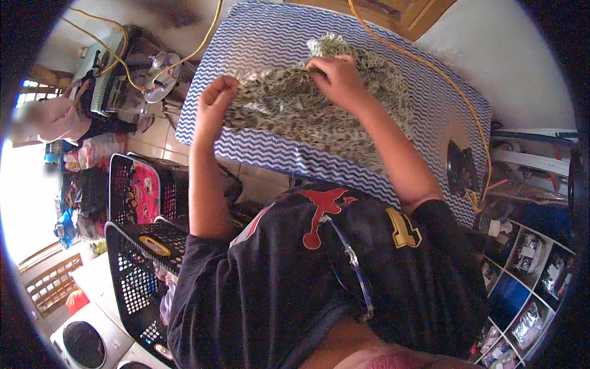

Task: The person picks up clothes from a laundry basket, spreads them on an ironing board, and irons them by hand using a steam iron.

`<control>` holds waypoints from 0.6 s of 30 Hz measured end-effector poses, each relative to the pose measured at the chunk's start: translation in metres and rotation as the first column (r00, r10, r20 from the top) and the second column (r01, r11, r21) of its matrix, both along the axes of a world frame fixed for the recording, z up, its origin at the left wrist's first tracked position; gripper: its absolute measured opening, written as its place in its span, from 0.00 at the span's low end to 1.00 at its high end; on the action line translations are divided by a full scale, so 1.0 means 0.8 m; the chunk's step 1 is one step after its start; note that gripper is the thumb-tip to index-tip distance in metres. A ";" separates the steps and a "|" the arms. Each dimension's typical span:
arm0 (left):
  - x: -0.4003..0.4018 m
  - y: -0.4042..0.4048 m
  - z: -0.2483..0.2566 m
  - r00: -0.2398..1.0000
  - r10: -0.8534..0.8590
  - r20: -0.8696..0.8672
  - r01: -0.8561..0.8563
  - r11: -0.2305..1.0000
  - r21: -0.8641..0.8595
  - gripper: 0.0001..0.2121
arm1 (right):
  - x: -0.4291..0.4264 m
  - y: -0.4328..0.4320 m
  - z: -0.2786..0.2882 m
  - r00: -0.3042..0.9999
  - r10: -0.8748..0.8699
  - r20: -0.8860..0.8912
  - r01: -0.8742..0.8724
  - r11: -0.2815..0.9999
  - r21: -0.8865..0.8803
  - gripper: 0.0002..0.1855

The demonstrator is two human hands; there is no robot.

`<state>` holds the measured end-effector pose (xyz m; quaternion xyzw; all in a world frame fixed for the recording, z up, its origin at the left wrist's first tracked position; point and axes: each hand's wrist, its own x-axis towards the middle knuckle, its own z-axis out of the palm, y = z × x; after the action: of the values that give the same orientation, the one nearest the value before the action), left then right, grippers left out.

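Observation:
A patterned garment [318, 110] in mottled green, brown and cream lies spread over a table covered with blue-and-white zigzag cloth [262, 41]. My left hand [215, 104] pinches the garment's left end between thumb and fingers. Farther right, my right hand [341, 83] grips its upper edge with bent fingers, and a bunched part sticks up just beyond the knuckles. The near edge of the fabric is blurred and lies close to the table's front edge. What kind of garment it is, I cannot tell.
A dark clothes iron [456, 168] stands at the table's right end, near a yellow cord [442, 74]. Black laundry baskets [138, 272] holding clothes are at my left. Shelves with bagged items [528, 258] stand at right. Another person [64, 117] is at far left, near washing machines [87, 343].

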<state>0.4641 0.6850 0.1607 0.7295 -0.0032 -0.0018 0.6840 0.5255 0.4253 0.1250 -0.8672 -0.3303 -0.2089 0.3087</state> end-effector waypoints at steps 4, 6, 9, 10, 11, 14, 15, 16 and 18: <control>0.007 0.018 0.078 0.985 -0.087 0.147 0.055 0.977 0.208 0.04 | -0.036 -0.014 0.073 0.952 0.028 -0.304 -0.025 1.000 0.013 0.09; 0.005 0.012 0.123 0.996 -0.057 0.064 0.043 0.979 0.200 0.03 | -0.053 -0.020 0.089 0.968 0.056 -0.243 -0.032 0.994 0.103 0.12; 0.005 0.001 0.179 0.993 -0.094 0.068 0.079 0.978 0.191 0.03 | -0.074 -0.034 0.120 0.992 0.013 -0.122 -0.017 0.999 -0.031 0.15; 0.005 0.000 0.199 0.993 -0.073 0.098 0.047 0.969 0.244 0.05 | -0.078 -0.042 0.127 0.994 -0.007 -0.107 0.004 1.000 -0.027 0.15; -0.001 -0.004 0.220 0.988 0.036 0.152 -0.063 0.983 0.175 0.05 | -0.082 -0.050 0.135 0.993 -0.061 -0.105 0.056 0.997 -0.051 0.14; -0.022 0.011 0.274 0.980 0.054 0.189 -0.045 0.998 -0.048 0.07 | -0.090 -0.079 0.137 0.993 -0.087 -0.078 0.085 0.996 -0.038 0.11; -0.022 0.019 0.286 0.972 0.078 0.224 -0.058 0.994 -0.092 0.06 | -0.092 -0.094 0.133 0.994 -0.077 -0.071 0.077 0.997 -0.012 0.10; -0.022 0.027 0.299 0.960 0.101 0.261 -0.067 0.989 -0.135 0.05 | -0.098 -0.108 0.133 0.994 -0.088 -0.061 0.088 0.996 -0.007 0.10; -0.014 0.084 0.336 0.938 0.312 0.153 -0.341 0.910 0.235 0.04 | -0.125 -0.133 0.143 0.944 0.071 -0.323 0.047 0.938 0.344 0.08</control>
<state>0.4530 0.7519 0.4293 0.8013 0.0811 0.1531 0.5726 0.4256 0.3189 0.2393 -0.8197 -0.2372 -0.1134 0.5090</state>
